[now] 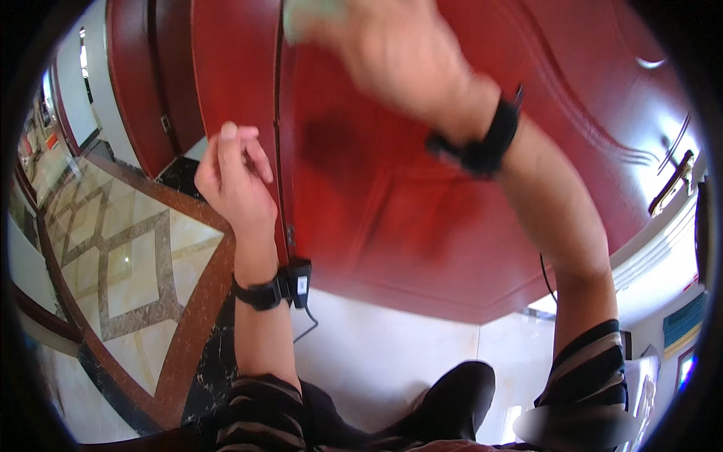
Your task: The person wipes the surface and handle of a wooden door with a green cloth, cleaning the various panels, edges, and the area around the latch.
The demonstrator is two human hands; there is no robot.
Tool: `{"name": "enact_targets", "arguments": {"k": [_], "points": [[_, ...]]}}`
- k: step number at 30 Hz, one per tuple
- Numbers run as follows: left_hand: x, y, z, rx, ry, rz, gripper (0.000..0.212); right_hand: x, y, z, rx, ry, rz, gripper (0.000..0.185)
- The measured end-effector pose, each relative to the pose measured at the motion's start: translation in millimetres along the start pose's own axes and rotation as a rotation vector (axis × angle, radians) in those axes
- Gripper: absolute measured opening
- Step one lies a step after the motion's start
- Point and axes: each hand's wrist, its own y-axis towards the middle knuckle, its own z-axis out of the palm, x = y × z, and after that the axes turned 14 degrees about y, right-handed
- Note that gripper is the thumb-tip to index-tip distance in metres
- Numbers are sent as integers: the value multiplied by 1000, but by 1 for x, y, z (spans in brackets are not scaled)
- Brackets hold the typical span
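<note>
A glossy red wooden door (429,226) with moulded panels fills the middle and right of the view. Across its upper part lies my right hand (395,51), blurred, with a pale green cloth (313,20) under its fingers at the top edge. My left hand (237,175) is raised in front of the door's hinge-side edge and the red frame (237,68). Its fingers are loosely curled, and nothing shows in them. Whether it touches the frame I cannot tell. Each wrist wears a black strap; the left one (265,294) carries a small black box (299,282) with a cable.
To the left, a hallway floor (130,265) of patterned tiles runs past another dark red door (135,85). A black stone threshold (212,350) divides it from the white tiles (384,333) below. A door handle (672,183) juts out at far right. My dark-clothed knee (463,390) is near the bottom.
</note>
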Motion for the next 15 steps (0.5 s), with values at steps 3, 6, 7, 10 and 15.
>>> {"name": "enact_targets", "arguments": {"k": [3,6,7,10,15], "points": [[6,-7,10,48,-1,6,32,-45,16,-6,-226,-129,127,25],[5,-11,27,52,-55,-13,31,-30,-11,-5,-134,-283,153,18],[6,-10,25,54,-52,-16,32,-5,-25,-6,-41,-290,164,16],[6,-6,7,40,-4,7,32,86,-84,44,155,30,232,18],[9,-17,26,110,-6,-16,31,216,-224,59,569,366,198,23]]}}
